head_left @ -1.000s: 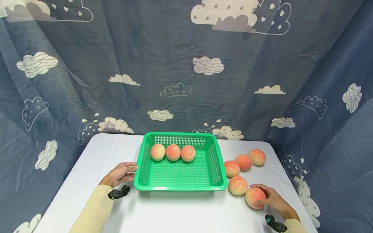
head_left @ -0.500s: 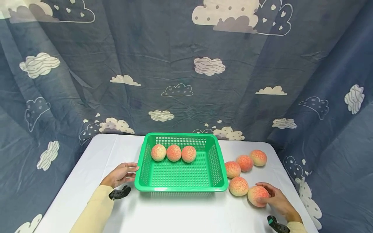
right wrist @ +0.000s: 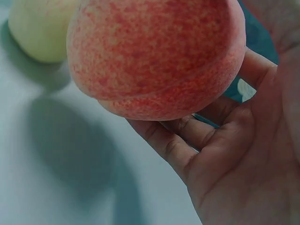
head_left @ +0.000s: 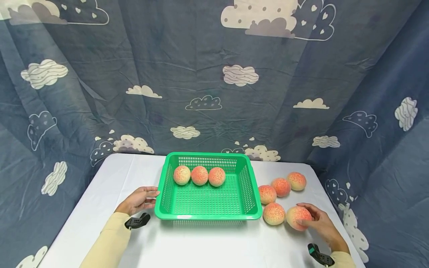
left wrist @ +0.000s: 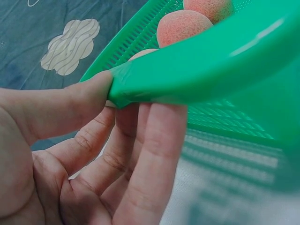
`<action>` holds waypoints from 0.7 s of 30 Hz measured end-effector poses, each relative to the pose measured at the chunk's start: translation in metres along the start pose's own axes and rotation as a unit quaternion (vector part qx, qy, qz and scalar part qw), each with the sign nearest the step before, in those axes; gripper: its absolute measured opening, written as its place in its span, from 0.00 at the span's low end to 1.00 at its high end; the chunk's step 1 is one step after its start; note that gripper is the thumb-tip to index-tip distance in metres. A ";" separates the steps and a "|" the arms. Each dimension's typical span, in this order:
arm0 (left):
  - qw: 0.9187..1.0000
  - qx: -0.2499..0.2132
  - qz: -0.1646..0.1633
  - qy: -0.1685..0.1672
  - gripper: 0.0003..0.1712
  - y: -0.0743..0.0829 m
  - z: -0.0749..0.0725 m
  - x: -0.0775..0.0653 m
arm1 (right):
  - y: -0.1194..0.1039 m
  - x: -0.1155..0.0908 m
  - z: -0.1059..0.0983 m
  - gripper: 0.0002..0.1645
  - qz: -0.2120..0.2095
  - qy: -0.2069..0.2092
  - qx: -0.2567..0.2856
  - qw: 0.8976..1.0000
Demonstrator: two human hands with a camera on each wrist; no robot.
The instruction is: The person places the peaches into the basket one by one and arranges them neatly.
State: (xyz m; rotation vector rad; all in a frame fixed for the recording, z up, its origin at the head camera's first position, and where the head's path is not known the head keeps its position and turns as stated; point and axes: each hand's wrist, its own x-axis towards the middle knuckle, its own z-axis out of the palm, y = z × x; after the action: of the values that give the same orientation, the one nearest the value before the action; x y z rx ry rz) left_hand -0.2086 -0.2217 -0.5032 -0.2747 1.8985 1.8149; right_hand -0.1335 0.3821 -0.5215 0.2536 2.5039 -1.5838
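My right hand grips a red-speckled peach between thumb and fingers. The right wrist view shows the peach raised, its shadow lying apart from it on the table. My left hand is at the left side of a green plastic basket. Up close, its thumb and fingertips hold the basket's rim, thumb on one side and fingers beneath. Inside the basket, three peaches sit in a row along the back.
Several more peaches stand on the white table right of the basket; the nearest peach is just left of the held one. Behind the table hangs a dark blue cloud-print curtain.
My right hand has lifted the peach and shifted it slightly right and away from me. The left hand and the basket stay in place.
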 end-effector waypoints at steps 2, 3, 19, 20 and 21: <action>1.000 0.001 0.000 0.001 0.26 0.000 0.000 0.000 | -0.003 0.001 -0.001 0.39 -0.027 -0.001 0.015 1.000; 1.000 0.001 0.000 0.001 0.26 0.000 0.000 -0.001 | -0.005 0.001 -0.002 0.38 -0.041 -0.003 0.022 0.999; 1.000 0.001 -0.002 0.001 0.25 0.002 0.001 -0.002 | -0.056 0.020 0.006 0.37 -0.093 -0.023 -0.027 0.995; 1.000 0.002 -0.003 0.002 0.25 0.002 0.001 -0.002 | -0.059 0.021 0.007 0.37 -0.099 -0.025 -0.030 0.994; 1.000 0.002 -0.004 0.004 0.25 0.002 0.001 -0.003 | -0.062 0.023 0.008 0.37 -0.105 -0.025 -0.030 0.994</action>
State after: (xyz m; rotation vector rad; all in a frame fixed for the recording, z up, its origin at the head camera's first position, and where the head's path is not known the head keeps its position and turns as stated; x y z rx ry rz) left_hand -0.2073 -0.2207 -0.4998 -0.2868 1.9044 1.8071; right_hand -0.1698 0.3495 -0.4760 -0.0593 2.6065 -1.5615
